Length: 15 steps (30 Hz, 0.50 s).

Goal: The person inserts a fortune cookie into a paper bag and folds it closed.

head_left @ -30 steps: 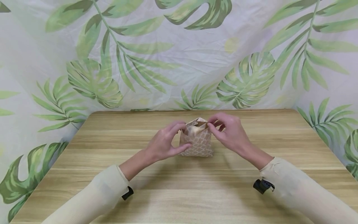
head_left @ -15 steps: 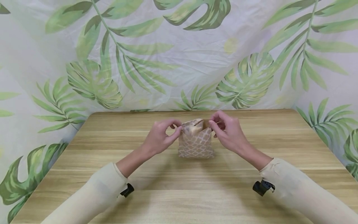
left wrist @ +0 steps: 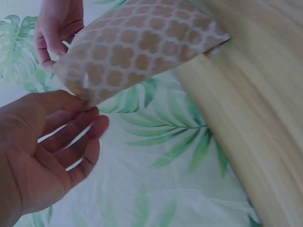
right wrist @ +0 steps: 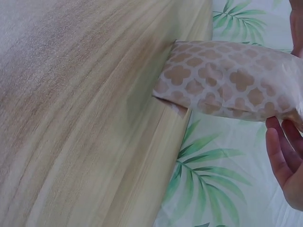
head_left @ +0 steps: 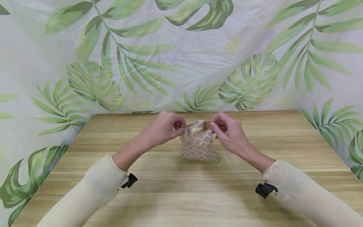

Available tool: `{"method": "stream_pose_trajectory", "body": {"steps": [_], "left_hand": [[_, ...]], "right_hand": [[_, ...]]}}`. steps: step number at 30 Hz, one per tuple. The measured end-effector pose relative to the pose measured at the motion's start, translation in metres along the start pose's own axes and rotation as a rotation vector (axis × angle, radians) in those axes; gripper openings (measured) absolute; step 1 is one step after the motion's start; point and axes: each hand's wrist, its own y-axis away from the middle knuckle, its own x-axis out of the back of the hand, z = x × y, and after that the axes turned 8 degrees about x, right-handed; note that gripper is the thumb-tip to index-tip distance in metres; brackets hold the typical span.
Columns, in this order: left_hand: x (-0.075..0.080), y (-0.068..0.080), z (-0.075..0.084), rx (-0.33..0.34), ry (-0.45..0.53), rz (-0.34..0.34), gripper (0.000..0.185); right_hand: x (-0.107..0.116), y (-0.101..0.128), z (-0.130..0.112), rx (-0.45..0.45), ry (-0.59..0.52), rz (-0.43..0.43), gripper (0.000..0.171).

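A small brown paper bag (head_left: 198, 146) with a white lattice print stands mouth up on the table in the head view. My left hand (head_left: 163, 127) pinches the bag's upper left corner between thumb and index finger. At the upper right corner, the thumb and fingertips of my right hand (head_left: 232, 134) pinch the rim. Between the hands the mouth gapes, and something pale (head_left: 195, 129) shows in it; its kind cannot be made out. In the left wrist view my left hand (left wrist: 42, 146) holds one corner of the patterned bag (left wrist: 147, 45), other fingers loosely bent.
The wooden table (head_left: 181, 201) extends around the bag, its far edge just behind the hands. A cloth backdrop (head_left: 198, 63) with green leaves hangs beyond it. Small black devices (head_left: 265, 190) sit under both light sleeves (head_left: 93, 186).
My left hand came off the bag's side, thumb moving up to pinch the left corner, and its wrist then rose. The mouth is drawn wider; the bag tilts slightly. My right hand keeps its pinch.
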Motion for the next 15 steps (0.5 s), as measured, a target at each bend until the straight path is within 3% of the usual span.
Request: {"method": "stream_pose_trajectory", "body": {"steps": [6,15], "left_hand": [[0.002,-0.007,0.003,0.083,-0.04,-0.033,0.008],[-0.005,-0.015,-0.003,0.124,0.099,-0.081,0.011]], "right_hand": [[0.001,0.001,0.004,0.071,0.05,0.004,0.007],[0.001,0.0,0.008,0.152,0.085,-0.026,0.007]]}}
